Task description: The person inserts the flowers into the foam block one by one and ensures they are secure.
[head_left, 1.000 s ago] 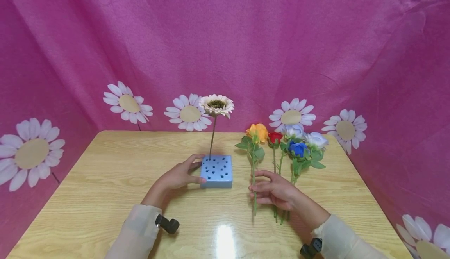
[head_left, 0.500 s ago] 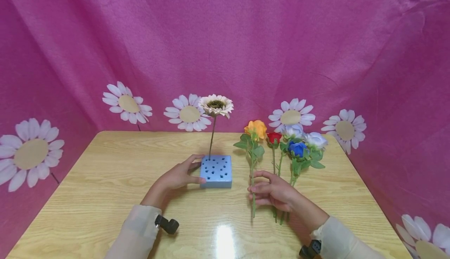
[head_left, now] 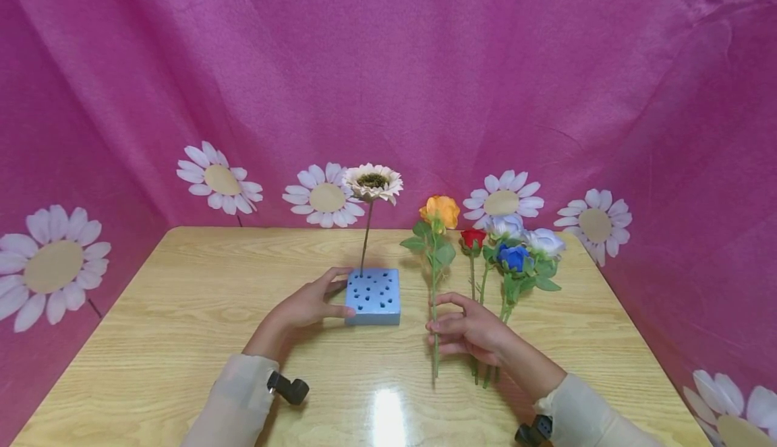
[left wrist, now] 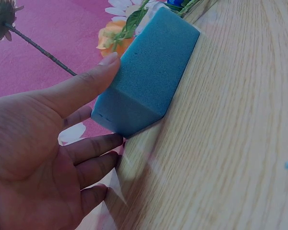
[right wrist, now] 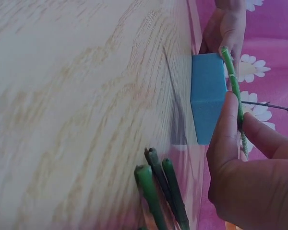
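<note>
My left hand holds a light-blue foam block by its left side, thumb at the near corner and fingers toward the back. Holes dot the block's top. One cream gerbera stands upright in its back-left part on a thin dark stem. To the right of the block, my right hand pinches the green stem of an orange rose between thumb and fingers. The rose is tilted up, its bloom away from me, and the cut stem end points toward me.
Right of my right hand lie a red rose, a blue rose and pale lilac flowers, their stems partly behind the hand. The wooden table ends at a magenta curtain printed with daisies.
The orange rose's bloom has risen and shifted slightly left as my right hand tips it more upright. My left hand and the block have stayed in place.
</note>
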